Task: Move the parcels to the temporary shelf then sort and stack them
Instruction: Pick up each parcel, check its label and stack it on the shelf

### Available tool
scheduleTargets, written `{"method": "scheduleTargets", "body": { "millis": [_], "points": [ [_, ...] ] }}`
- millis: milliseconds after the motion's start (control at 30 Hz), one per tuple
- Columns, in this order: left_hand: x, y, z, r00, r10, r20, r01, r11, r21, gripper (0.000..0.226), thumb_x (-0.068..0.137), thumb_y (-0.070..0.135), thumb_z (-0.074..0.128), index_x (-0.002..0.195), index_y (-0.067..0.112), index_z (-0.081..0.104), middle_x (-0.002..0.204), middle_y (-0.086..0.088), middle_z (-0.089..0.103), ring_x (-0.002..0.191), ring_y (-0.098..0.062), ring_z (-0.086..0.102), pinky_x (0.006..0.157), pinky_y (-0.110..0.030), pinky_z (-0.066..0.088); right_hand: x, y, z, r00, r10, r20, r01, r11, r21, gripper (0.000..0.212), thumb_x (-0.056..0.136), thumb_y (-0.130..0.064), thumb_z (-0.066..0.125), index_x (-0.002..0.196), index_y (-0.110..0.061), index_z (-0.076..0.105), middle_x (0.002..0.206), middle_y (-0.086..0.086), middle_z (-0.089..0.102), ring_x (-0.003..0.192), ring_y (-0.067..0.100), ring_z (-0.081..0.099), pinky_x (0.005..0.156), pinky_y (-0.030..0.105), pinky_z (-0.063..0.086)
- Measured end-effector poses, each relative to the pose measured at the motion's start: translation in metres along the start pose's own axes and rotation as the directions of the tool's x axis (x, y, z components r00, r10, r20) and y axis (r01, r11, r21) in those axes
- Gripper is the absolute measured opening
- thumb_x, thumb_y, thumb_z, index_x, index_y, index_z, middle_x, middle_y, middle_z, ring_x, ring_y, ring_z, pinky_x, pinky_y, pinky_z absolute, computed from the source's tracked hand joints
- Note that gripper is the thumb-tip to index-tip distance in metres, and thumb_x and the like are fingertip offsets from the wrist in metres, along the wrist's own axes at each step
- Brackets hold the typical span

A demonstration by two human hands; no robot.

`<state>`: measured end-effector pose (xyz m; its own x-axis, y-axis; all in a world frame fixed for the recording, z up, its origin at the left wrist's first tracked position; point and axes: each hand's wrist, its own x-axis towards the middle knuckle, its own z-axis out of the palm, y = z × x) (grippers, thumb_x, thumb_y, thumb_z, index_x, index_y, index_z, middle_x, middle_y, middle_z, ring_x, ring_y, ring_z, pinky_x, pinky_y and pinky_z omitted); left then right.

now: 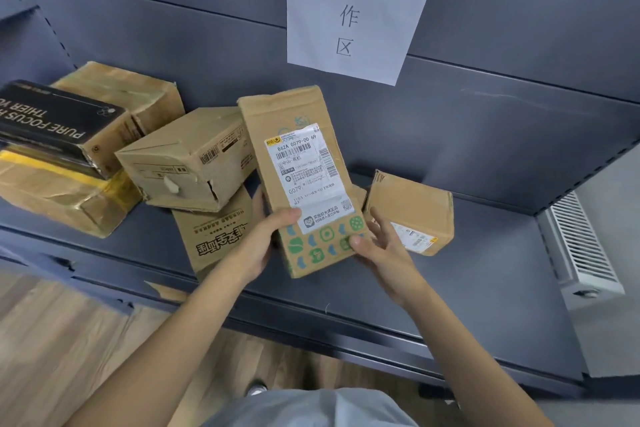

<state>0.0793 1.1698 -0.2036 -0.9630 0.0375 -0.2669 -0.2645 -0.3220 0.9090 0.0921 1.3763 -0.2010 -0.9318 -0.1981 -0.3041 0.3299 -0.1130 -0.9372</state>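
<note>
Held upright above the dark grey metal shelf (pixel 450 274): a tall, flat brown cardboard parcel with a white shipping label and green printed icons (pixel 304 180), long axis running from 6 o'clock up to 12 o'clock, leaning slightly toward 11. Gripped at its lower end only, by the left hand (pixel 259 246) wrapped round the lower left edge with the thumb on the printed face, and by the right hand (pixel 377 246) holding the lower right corner, thumb on the face and fingers behind. Both equally near; top end free. At 9 to 10 o'clock, a loose pile: a tilted brown cardboard box with a barcode sticker (pixel 187 163), a black rectangular box with white lettering (pixel 52 125) lying on taped brown cartons. Just behind the left hand, a flat brown box with bold black characters (pixel 214 239). At 3 o'clock, close beside the right hand, a small squat brown cardboard box (pixel 412 215). Probably sorting now: bare shelf lies toward 4 o'clock, so laying the parcel flat means tipping its top end down.
</note>
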Motion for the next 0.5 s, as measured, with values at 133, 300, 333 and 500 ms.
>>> {"method": "scheduleTargets", "body": {
  "millis": [133,300,333,500],
  "points": [
    [0.000,0.004,-0.009,0.999,-0.022,-0.039,0.025,0.996,0.080,0.092,0.040,0.042,0.077,0.122,0.049,0.035,0.127,0.010,0.057,0.119,-0.019,0.052,0.104,-0.051,0.037,0.010,-0.012,-0.034,0.981,-0.139,-0.136,0.069,0.903,-0.424,0.079,0.062,-0.038,0.086,0.130,-0.019,0.051,0.139,-0.006,0.047,0.119,0.006,0.049,0.102,0.025,0.043],
    [-0.003,0.002,-0.015,0.995,-0.060,-0.075,0.066,0.994,0.091,0.097,0.038,0.044,0.076,0.126,0.046,0.036,0.119,0.011,0.061,0.114,-0.018,0.055,0.105,-0.049,0.036,0.060,-0.021,-0.097,0.917,-0.327,-0.230,-0.080,0.414,-0.907,0.068,0.077,-0.025,0.078,0.135,-0.008,0.047,0.151,0.013,0.031,0.139,0.029,0.025,0.113,0.029,0.020],
    [-0.002,0.000,-0.017,0.994,-0.070,-0.080,0.077,0.993,0.091,0.103,0.038,0.045,0.077,0.132,0.042,0.034,0.120,0.011,0.061,0.114,-0.018,0.055,0.106,-0.049,0.035,0.070,-0.021,-0.109,0.935,-0.267,-0.233,-0.148,0.301,-0.942,0.079,0.076,-0.032,0.078,0.141,-0.009,0.039,0.154,0.015,0.023,0.143,0.032,0.014,0.117,0.037,0.013],
    [-0.004,-0.007,-0.020,0.990,-0.110,-0.084,0.117,0.990,0.081,0.118,0.039,0.047,0.080,0.143,0.035,0.027,0.128,0.004,0.058,0.117,-0.021,0.054,0.108,-0.050,0.033,0.083,-0.009,-0.125,0.956,0.032,-0.293,-0.289,-0.097,-0.952,0.114,0.072,-0.057,0.070,0.150,-0.026,-0.006,0.158,0.011,-0.011,0.145,0.032,-0.013,0.115,0.053,0.008]
  ]
}}
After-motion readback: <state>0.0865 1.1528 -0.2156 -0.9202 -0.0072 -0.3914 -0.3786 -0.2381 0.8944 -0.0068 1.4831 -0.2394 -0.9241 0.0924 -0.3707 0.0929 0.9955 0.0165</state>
